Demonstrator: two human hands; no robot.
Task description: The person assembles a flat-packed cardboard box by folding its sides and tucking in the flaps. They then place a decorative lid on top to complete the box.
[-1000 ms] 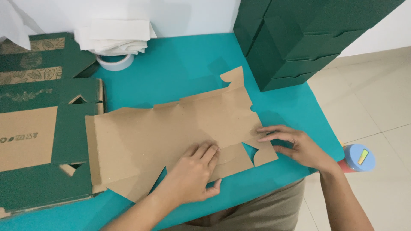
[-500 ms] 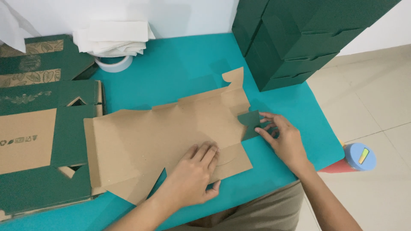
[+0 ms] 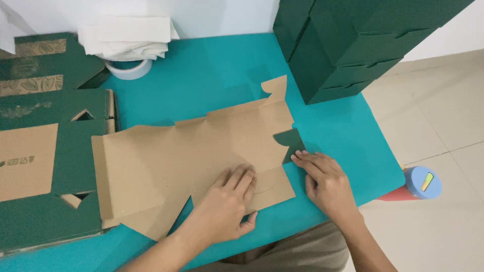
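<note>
- Flat carton blank (image 3: 191,156): plain brown inside, dk green folded flap (image 3: 291,142)
- Table (image 3: 212,75): teal
- Stacked boxes (image 3: 348,45): dk green
- Tape roll (image 3: 128,68): white

We find the flat cardboard blank (image 3: 191,151) at the table's (image 3: 212,75) near centre. The left hand (image 3: 227,201) lies on its near part; the right hand (image 3: 325,184) rests just right of it, at a folded flap (image 3: 290,143). Flattened boxes (image 3: 45,151) lie left, stacked boxes (image 3: 353,40) far right. A tape roll (image 3: 128,68) sits far left under folded sheets (image 3: 128,35).
</note>
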